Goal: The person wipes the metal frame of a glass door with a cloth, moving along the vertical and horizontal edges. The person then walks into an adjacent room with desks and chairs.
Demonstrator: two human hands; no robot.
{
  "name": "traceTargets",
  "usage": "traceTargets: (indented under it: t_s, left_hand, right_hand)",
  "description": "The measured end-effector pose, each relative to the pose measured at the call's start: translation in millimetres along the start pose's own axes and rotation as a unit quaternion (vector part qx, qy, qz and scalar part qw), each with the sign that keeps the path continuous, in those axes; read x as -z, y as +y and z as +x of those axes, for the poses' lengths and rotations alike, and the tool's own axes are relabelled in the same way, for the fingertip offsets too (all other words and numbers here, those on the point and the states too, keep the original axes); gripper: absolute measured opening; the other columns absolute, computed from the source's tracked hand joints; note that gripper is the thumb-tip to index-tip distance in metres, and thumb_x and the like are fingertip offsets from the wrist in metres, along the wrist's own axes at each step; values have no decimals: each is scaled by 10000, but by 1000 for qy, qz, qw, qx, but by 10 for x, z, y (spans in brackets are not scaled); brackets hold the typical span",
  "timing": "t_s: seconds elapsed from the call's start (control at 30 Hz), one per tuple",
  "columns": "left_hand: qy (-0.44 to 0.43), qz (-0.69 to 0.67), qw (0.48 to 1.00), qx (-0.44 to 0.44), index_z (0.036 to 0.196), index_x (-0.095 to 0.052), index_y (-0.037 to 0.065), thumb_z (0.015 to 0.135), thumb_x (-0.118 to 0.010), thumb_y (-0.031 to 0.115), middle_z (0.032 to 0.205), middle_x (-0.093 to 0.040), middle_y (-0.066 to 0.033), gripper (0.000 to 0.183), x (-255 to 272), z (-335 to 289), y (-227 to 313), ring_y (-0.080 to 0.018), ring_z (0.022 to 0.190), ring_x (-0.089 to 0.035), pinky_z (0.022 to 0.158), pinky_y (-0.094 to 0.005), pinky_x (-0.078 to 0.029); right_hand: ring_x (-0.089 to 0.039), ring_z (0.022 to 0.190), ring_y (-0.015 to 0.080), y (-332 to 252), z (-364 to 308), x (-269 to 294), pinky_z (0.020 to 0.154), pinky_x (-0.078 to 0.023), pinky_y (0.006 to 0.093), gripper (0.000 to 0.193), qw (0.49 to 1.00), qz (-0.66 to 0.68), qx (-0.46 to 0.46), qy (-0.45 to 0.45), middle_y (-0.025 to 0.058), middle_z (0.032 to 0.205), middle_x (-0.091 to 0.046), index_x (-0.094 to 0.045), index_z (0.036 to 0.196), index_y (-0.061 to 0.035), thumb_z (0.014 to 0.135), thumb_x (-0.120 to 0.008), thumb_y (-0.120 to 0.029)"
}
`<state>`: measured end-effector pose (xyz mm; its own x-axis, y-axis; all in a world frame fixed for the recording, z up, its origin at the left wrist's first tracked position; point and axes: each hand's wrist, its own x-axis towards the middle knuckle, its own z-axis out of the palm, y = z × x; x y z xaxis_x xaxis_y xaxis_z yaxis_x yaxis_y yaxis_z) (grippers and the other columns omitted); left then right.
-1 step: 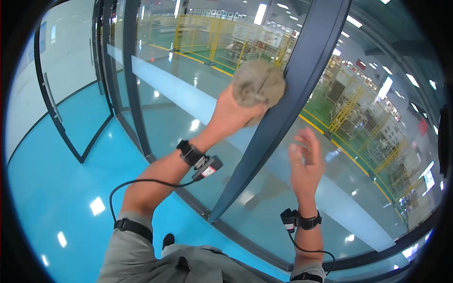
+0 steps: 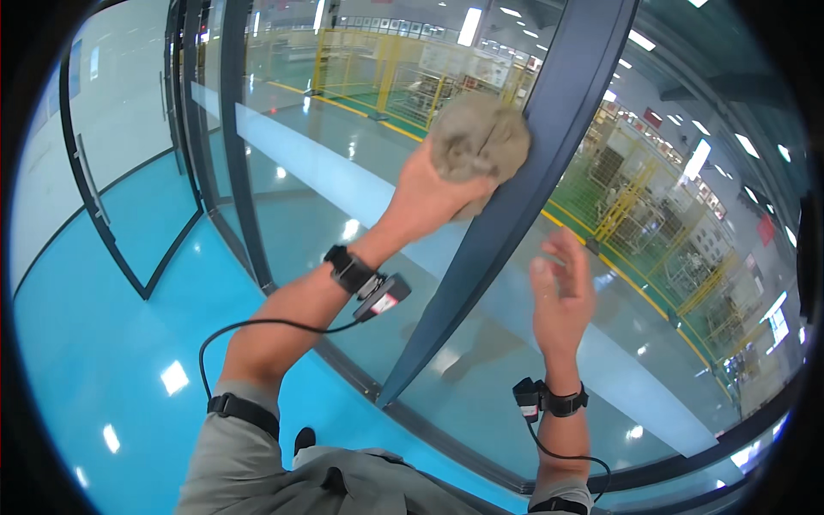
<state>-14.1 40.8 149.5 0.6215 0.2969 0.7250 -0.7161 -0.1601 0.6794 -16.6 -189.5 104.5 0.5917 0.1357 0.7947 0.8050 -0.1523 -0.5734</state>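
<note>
My left hand (image 2: 433,193) is closed around a bunched grey-brown cloth (image 2: 479,137). The cloth lies against the left side of a dark grey upright frame post (image 2: 562,120), over the glass pane (image 2: 343,172) there. My fingers are largely covered by the cloth. To the right of the post, my right hand (image 2: 562,296) is raised before another pane. Its fingers are loosely bent and apart, and it holds nothing; whether it touches the glass I cannot tell.
A pale band (image 2: 300,159) runs across the panes. Behind the glass stand yellow fences (image 2: 378,73) and machines. At the left is a framed glass door (image 2: 103,197) with a long handle, above a shiny blue floor (image 2: 112,360). Black straps and cables are on both my arms.
My left hand and the cloth have shifted slightly up and to the right, toward the post. My right hand has barely moved.
</note>
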Motion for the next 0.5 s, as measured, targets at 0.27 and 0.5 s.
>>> traceTargets:
  t_s: [0.27,0.5]
  left_hand:
    - [-58,-101,992,-43,1291,-587,-9,719,-887,284,1205,-697,-134,709,-101,917,147,-216,1083,-674,958,-363,-533]
    - [-134,-70,988,-34,1327,-562,12,728,-880,211,1196,-701,-107,706,16,508,-469,-193,1094,-668,974,-366,-529]
  right_hand:
    - [-617,1135,203,-225,385,1,904,-548,341,513,994,-92,25,57,139,1305,-614,-547,1415,-7,947,-729,-115]
    - [-612,1194,246,-604,1003,-93,942,-532,364,573,964,-202,64,159,169,1335,-598,-489,1471,0,984,-705,-211]
